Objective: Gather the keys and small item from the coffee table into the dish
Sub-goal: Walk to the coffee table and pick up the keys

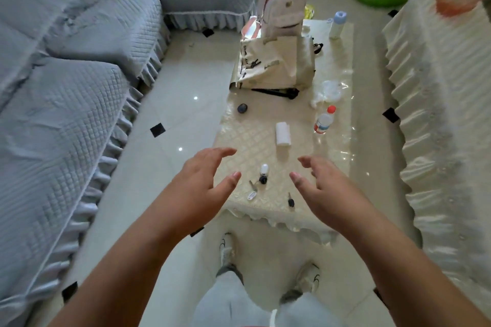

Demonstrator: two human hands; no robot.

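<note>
Two hands hover over our coffee table (pixel 313 167), holding nothing. Our left hand (pixel 204 180) spreads its fingers loosely; right of it lie the tagged key bunch (pixel 259 183), then a single black key (pixel 291 202), then our right hand (pixel 322 183), equally slack.

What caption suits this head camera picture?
Both open hands, left hand and right hand, reach toward keys on the coffee table.

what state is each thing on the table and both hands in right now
left hand: open, empty, above the table
right hand: open, empty
key bunch: flat on the table, untouched
single key: flat near the table edge
red-capped bottle: capped, upright
blue-capped bottle: capped, upright
backpack: upright
</note>
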